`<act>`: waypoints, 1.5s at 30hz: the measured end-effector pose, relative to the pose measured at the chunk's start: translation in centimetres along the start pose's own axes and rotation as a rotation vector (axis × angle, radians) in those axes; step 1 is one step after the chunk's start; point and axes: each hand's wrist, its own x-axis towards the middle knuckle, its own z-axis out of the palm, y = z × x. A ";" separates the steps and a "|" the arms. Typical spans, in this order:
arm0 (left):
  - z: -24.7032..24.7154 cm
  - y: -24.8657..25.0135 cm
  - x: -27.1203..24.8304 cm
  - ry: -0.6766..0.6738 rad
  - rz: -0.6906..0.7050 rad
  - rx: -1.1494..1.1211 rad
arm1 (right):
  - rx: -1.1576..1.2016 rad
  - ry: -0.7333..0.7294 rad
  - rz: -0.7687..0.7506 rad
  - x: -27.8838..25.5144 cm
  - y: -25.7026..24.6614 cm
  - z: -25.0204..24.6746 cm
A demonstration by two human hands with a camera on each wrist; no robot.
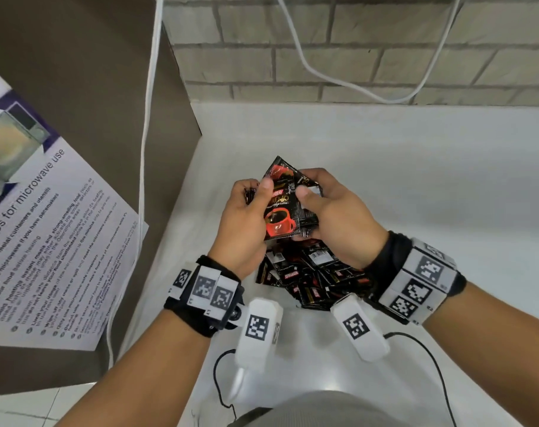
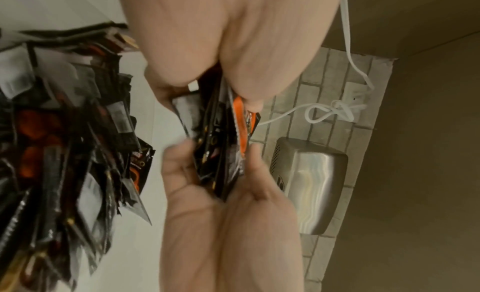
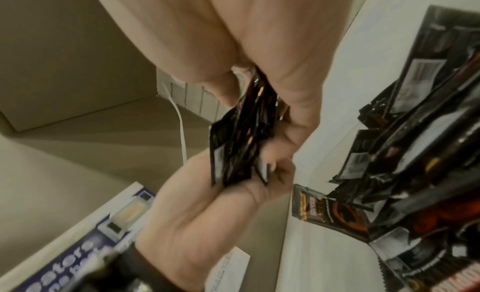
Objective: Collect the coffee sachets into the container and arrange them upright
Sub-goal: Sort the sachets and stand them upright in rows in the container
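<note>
Head view shows the left hand [image 1: 246, 217] and right hand [image 1: 332, 217] close together, both clamped on a bundle of sachets [image 1: 282, 208] held edge-on above the counter [image 1: 416, 186], likely squaring them so they can stand upright. A loose pile of sachets [image 1: 311, 278] lies just beneath, near the person. No container is visible.

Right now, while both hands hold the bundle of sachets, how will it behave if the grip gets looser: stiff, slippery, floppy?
The bundle is probably slippery: its glossy foil catches the light, so sachets may slide apart. It likely bends easily, since the thin packets fan out unevenly between the left hand and right hand. It is probably light; thumbs and fingertips alone hold it above the pile.
</note>
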 end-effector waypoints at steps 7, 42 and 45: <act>1.3 -0.1 -0.3 -0.013 0.077 -0.021 | -0.116 -0.155 -0.057 -0.3 -0.1 0.3; -2.8 -5.7 -3.2 -0.335 0.256 1.864 | -0.447 0.165 -0.027 1.3 3.2 -8.5; -2.4 -5.8 -3.5 -0.423 0.251 1.661 | -0.395 0.196 -0.006 1.5 3.5 -8.4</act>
